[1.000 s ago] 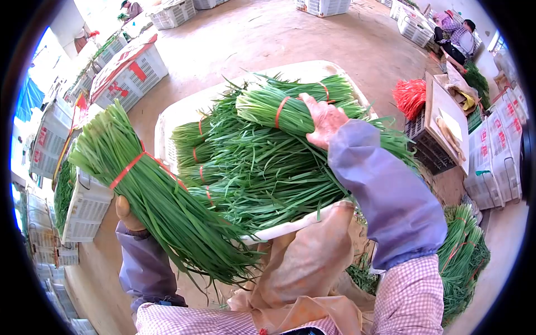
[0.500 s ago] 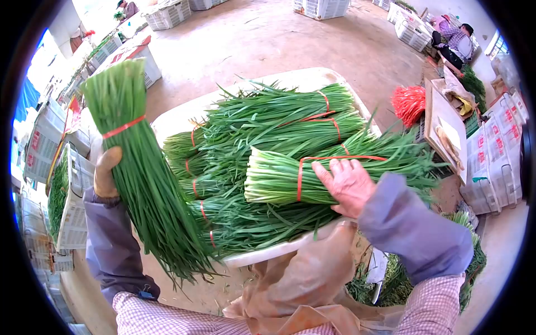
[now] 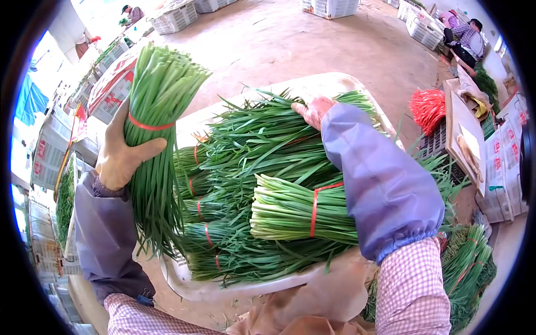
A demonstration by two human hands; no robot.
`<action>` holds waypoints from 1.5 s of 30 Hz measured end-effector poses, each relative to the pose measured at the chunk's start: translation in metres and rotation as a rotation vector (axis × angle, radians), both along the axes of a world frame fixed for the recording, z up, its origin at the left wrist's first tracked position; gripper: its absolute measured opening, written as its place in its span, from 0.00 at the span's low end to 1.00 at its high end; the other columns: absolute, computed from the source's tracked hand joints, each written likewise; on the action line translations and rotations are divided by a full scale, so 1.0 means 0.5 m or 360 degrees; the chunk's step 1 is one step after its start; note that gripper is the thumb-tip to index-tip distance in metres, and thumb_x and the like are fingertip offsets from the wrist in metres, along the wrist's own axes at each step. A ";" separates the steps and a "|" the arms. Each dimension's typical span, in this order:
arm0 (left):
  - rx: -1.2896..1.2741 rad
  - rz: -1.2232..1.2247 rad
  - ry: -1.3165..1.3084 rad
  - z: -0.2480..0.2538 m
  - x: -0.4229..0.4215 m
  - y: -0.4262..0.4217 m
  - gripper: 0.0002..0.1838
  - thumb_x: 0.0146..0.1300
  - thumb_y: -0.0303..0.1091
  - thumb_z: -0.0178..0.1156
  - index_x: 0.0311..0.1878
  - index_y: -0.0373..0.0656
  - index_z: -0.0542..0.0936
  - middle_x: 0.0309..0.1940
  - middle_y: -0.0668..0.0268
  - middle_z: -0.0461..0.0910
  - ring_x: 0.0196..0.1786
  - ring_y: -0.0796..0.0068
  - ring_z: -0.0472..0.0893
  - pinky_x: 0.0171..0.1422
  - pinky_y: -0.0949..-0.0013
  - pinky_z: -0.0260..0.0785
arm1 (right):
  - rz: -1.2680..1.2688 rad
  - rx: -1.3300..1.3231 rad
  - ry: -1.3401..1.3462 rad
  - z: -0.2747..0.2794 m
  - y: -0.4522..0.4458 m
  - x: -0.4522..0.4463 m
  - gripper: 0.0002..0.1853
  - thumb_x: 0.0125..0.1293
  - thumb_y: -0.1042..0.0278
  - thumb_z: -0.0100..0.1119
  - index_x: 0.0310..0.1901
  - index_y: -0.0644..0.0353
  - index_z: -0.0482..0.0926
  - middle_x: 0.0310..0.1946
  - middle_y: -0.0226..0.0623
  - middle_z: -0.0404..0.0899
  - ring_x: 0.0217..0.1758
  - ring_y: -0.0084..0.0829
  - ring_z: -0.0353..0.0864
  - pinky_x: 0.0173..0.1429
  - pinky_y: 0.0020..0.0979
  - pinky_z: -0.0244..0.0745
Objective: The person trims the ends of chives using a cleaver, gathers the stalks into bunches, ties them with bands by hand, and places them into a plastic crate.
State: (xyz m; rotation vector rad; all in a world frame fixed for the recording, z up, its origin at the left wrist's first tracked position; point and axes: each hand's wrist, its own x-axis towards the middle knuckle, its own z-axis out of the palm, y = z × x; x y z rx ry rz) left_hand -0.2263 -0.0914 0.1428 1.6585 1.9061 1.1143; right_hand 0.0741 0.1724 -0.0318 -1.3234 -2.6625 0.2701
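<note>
My left hand (image 3: 124, 148), in a tan glove, is closed round a bunch of garlic chives (image 3: 153, 106) below its red band. The cut ends point up and the leaves hang over the tub's left edge. My right hand (image 3: 314, 111), bare, lies with fingers stretched on chive leaves at the far side of the white tub (image 3: 245, 287). Under my right forearm a separate banded bunch of chives (image 3: 301, 209) rests on the pile, its pale ends to the left. More banded bunches (image 3: 251, 145) fill the tub, some with ends at the left.
A tuft of red ties (image 3: 428, 109) stands to the right, beside a board (image 3: 463, 137). White crates (image 3: 505, 162) line the right and left sides. More bunches (image 3: 469, 268) lie on the floor at lower right. People (image 3: 469, 42) sit at the back.
My left hand has brought its bunch rightward and more upright. My right hand has left the front bunch and reached to the far side of the pile. The view has shifted slightly.
</note>
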 end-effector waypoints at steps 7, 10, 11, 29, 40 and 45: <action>0.0152 0.0103 0.0666 -0.028 0.043 0.082 0.51 0.49 0.39 0.76 0.75 0.35 0.61 0.58 0.46 0.80 0.61 0.58 0.81 0.67 0.61 0.71 | 0.0493 0.0101 -0.0435 0.039 -0.083 0.035 0.34 0.71 0.30 0.46 0.70 0.42 0.72 0.50 0.49 0.78 0.59 0.50 0.76 0.61 0.49 0.74; 0.0211 0.0123 0.1058 -0.017 0.078 0.124 0.51 0.49 0.44 0.74 0.76 0.37 0.62 0.55 0.43 0.81 0.57 0.51 0.83 0.65 0.58 0.73 | 0.0508 0.0094 -0.0506 0.050 -0.101 0.037 0.35 0.70 0.29 0.47 0.71 0.41 0.70 0.47 0.50 0.78 0.58 0.50 0.77 0.59 0.50 0.76; 0.0271 0.0098 0.1113 -0.010 0.102 0.136 0.50 0.50 0.46 0.71 0.75 0.40 0.63 0.49 0.43 0.83 0.51 0.46 0.85 0.61 0.56 0.76 | 0.0508 0.0115 -0.0449 0.040 -0.099 0.038 0.36 0.70 0.29 0.47 0.72 0.41 0.69 0.47 0.50 0.78 0.58 0.51 0.77 0.59 0.50 0.76; -0.0333 -0.0527 0.0946 -0.260 0.403 0.547 0.52 0.42 0.47 0.77 0.75 0.53 0.67 0.56 0.49 0.81 0.59 0.51 0.81 0.64 0.57 0.73 | 0.0244 0.0234 -0.0035 -0.034 -0.087 0.042 0.43 0.68 0.28 0.47 0.64 0.66 0.73 0.54 0.57 0.80 0.61 0.53 0.78 0.66 0.46 0.70; -0.0371 -0.0350 0.0485 -0.311 0.412 0.557 0.49 0.39 0.51 0.79 0.69 0.47 0.74 0.53 0.52 0.84 0.57 0.56 0.83 0.64 0.60 0.73 | 0.0244 0.0076 -0.0193 0.000 -0.111 0.049 0.37 0.64 0.33 0.54 0.56 0.65 0.80 0.50 0.51 0.82 0.56 0.47 0.80 0.60 0.45 0.72; -0.0311 -0.0346 0.0168 -0.285 0.418 0.537 0.48 0.45 0.45 0.78 0.71 0.42 0.71 0.53 0.49 0.83 0.53 0.59 0.85 0.57 0.64 0.77 | 0.0221 0.0121 -0.0120 -0.012 -0.110 0.050 0.35 0.64 0.34 0.54 0.55 0.63 0.82 0.50 0.51 0.82 0.57 0.48 0.80 0.60 0.45 0.72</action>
